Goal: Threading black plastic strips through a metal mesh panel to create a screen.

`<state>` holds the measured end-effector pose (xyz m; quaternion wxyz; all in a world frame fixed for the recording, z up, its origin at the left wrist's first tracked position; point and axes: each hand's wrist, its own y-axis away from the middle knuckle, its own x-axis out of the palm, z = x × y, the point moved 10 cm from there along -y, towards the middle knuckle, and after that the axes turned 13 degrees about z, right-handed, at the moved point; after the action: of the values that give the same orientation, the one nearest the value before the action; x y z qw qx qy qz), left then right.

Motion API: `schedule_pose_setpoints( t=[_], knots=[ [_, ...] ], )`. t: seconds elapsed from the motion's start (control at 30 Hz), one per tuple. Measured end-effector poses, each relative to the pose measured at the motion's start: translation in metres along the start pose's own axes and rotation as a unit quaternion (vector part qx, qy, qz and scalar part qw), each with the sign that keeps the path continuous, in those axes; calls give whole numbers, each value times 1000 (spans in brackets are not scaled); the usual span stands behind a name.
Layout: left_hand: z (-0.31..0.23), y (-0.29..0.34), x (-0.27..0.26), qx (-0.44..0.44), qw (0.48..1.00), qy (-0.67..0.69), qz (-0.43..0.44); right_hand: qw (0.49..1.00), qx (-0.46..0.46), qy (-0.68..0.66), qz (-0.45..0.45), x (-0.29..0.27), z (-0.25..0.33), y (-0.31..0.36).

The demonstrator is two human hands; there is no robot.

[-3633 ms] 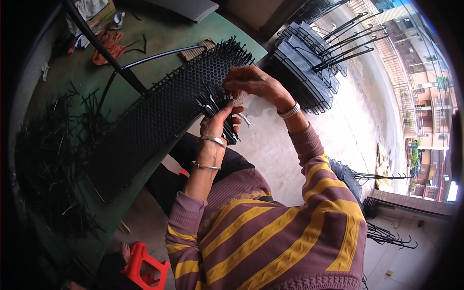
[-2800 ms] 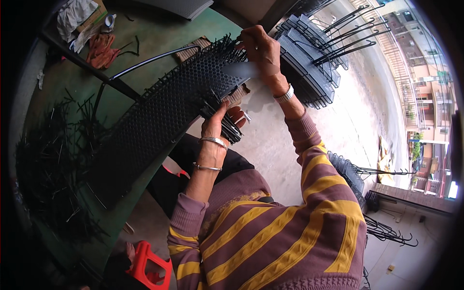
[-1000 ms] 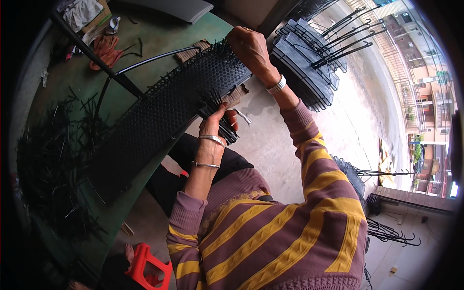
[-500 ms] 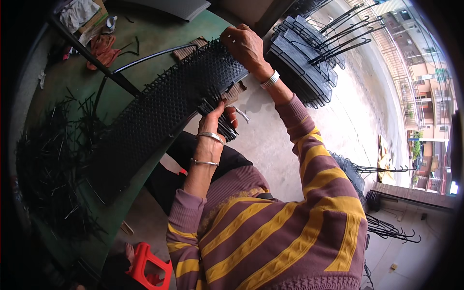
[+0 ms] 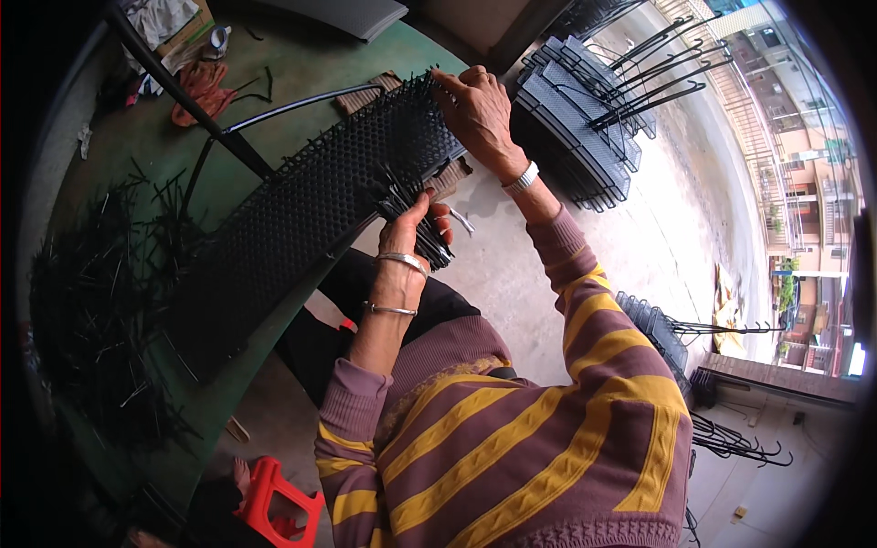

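A long black panel (image 5: 292, 205), perforated like a mesh, lies slantwise across the green table with short black ends bristling along its far edge. My left hand (image 5: 402, 242) is closed around a bundle of thin black strips (image 5: 434, 247), held at the panel's near edge. At the panel's far right corner, my right hand (image 5: 480, 119) has its fingers pinched together at the edge; whatever is between the fingertips is too small to make out. A heap of loose black strips (image 5: 100, 310) covers the table's left part.
A black metal frame (image 5: 242, 151) with bent tubes rises beside the panel. Finished-looking black racks with hooks (image 5: 580, 110) are stacked at the right on the pale floor. A red plastic stool (image 5: 274, 502) stands below the green table (image 5: 301, 59). An orange-brown glove (image 5: 203, 91) lies far left.
My right hand has moved slightly right and down along the panel's corner, its fingers pinched at the edge. The left hand still holds the bundle, nearly unmoved. The whole view has shifted slightly.
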<state>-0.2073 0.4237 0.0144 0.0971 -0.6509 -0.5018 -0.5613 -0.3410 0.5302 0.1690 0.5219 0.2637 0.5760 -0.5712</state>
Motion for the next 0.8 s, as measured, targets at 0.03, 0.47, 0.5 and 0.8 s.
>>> schedule_pose_setpoints(
  t=[0.03,0.47,0.5,0.8],
  knots=[
    [0,0,1,-1,1000,0,2,1000,0,0,-1,-2,0,-3],
    [-4,4,4,-1,1000,10,6,991,-88,98,17,4,22,-17],
    [-3,4,5,-3,1000,11,7,991,-80,105,18,4,21,-15],
    [-6,-1,7,19,1000,-10,16,966,-66,-201,150,-13,23,11]
  ],
)
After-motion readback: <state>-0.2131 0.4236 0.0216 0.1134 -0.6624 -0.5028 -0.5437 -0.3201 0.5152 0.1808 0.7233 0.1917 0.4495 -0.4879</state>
